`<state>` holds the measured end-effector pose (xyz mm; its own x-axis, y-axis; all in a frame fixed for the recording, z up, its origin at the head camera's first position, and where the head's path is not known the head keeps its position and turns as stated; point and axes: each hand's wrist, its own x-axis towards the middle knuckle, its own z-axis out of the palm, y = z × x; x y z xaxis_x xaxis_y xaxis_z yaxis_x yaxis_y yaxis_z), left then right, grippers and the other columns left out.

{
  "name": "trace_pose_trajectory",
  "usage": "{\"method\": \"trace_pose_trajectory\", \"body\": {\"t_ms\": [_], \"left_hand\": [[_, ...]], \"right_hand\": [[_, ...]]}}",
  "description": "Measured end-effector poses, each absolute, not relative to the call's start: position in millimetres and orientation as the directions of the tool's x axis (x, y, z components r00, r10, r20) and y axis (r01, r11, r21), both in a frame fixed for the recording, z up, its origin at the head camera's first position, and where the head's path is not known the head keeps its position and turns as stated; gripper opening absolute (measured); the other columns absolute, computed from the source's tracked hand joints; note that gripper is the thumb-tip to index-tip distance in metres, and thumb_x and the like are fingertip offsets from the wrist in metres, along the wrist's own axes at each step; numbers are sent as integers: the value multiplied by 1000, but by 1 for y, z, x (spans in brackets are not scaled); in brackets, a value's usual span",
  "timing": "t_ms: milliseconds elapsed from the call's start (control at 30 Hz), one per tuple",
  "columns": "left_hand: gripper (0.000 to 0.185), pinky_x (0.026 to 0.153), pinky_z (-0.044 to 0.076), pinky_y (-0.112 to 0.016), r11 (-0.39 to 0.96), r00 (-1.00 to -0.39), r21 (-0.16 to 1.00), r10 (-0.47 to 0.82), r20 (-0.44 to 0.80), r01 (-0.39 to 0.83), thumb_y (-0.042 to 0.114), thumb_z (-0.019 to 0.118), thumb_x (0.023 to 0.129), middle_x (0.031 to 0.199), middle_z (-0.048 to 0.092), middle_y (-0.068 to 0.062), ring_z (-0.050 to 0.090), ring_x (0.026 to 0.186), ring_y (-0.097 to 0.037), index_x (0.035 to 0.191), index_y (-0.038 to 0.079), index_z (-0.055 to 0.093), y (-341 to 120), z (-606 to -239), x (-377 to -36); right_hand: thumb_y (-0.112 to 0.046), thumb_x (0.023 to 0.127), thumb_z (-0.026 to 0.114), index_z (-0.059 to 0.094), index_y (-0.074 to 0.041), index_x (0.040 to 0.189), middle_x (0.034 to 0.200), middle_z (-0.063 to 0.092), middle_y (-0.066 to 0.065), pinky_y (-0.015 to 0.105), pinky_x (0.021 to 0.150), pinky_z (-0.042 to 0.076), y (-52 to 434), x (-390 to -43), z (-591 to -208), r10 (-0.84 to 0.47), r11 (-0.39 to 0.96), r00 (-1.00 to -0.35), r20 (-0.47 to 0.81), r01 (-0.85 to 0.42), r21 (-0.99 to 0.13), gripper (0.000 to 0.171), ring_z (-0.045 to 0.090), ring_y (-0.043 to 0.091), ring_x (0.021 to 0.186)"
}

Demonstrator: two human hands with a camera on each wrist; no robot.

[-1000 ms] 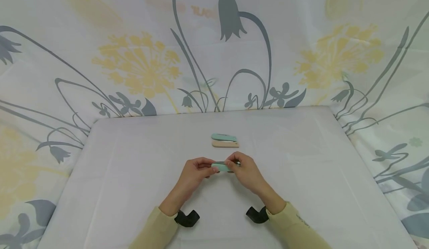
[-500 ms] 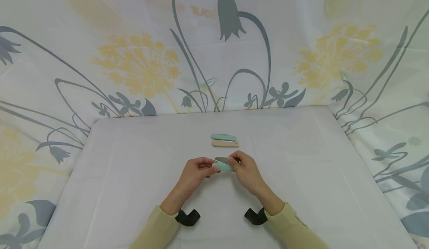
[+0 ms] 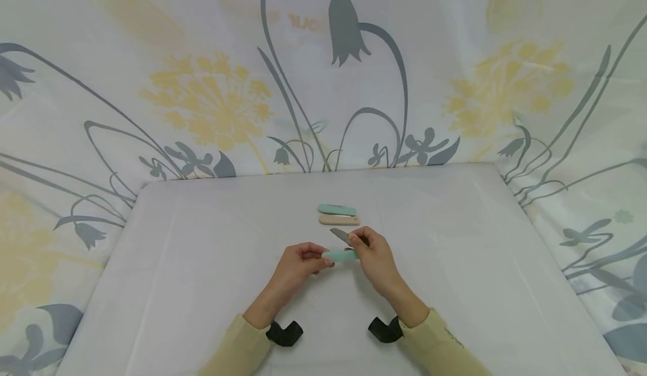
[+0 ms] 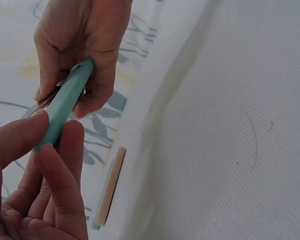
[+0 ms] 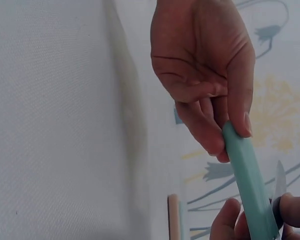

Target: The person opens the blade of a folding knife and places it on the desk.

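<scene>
Two bare hands hold a small folding knife with a mint-green handle [image 3: 340, 255] just above a white desk [image 3: 202, 286]. The left hand [image 3: 298, 263] pinches one end of the handle, its thumb and fingertips [image 4: 25, 137] curled around it. The right hand [image 3: 371, 255] grips the other end, and its thumb and fingers [image 5: 295, 210] pinch the grey blade [image 3: 341, 235], which stands partly swung out from the handle at a slant, its tip pointing up and away from the person. Seen from the left wrist, the handle runs diagonally from the left fingers up into the right palm; seen from the right wrist, it runs from the left fingertips down to the right fingers, with the blade showing as a thin pale sliver beside it. Just beyond the held knife, farther from the person, two folded knives lie side by side on the desk, touching or almost so: a beige one [image 3: 339, 220] nearer the held knife and a second mint-green one [image 3: 337, 209] behind it. Pale yellow sleeves [image 3: 237, 345] cover both forearms, and a black strap [image 3: 285, 333] sits at each wrist. Behind the desk hangs a white cloth [image 3: 323, 67] printed with grey and yellow flowers.
</scene>
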<state>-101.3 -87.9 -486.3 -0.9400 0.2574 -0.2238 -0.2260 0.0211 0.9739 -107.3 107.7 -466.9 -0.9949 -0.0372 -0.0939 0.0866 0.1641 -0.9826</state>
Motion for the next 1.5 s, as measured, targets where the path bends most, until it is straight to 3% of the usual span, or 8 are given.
{"method": "trace_pose_trajectory", "body": {"t_ms": [400, 567, 800, 1200, 1500], "left_hand": [[21, 74, 51, -27, 4, -955, 982, 233, -186, -190, 7, 73, 89, 90, 74, -8, 68, 94, -36, 107, -4, 69, -87, -482, -104], [22, 73, 51, -26, 29, -960, 982, 206, -188, -187, 10, 76, 88, 89, 74, -9, 70, 91, -35, 105, -2, 71, -90, -483, -104], [22, 66, 48, -27, 73, -956, 980, 215, -199, -187, 14, 77, 87, 89, 75, -8, 72, 86, -26, 104, 1, 72, -94, -485, -104], [23, 68, 50, -28, 74, -953, 978, 217, -209, -197, 12, 77, 86, 89, 75, -10, 72, 84, -23, 104, -1, 72, -90, -485, -102], [19, 66, 48, -28, 91, -956, 977, 208, -208, -193, 5, 72, 89, 87, 75, -10, 72, 81, -18, 105, -4, 72, -86, -471, -100]], "right_hand": [[-13, 105, 51, 56, 0, 106, 100, 62, 15, 27, 79, 46, 107, -105, -467, -104, 89, -990, -90, 81, -993, 14, 56, 21, 94], [-14, 103, 57, 65, -3, 110, 103, 64, 10, 31, 83, 44, 111, -108, -462, -120, 175, -990, -81, 59, -983, 16, 55, 21, 95], [-18, 98, 65, 71, -8, 116, 109, 69, 5, 44, 95, 41, 115, -119, -455, -212, 264, -977, 31, -88, -960, 21, 58, 22, 104], [-15, 94, 70, 74, -6, 110, 99, 71, 0, 36, 78, 49, 118, -127, -449, -294, 351, -955, 26, -134, -927, 19, 61, 18, 90], [-12, 95, 69, 73, -6, 106, 99, 71, -1, 37, 80, 49, 122, -129, -448, -297, 393, -954, 29, -150, -907, 14, 62, 18, 92]]}}
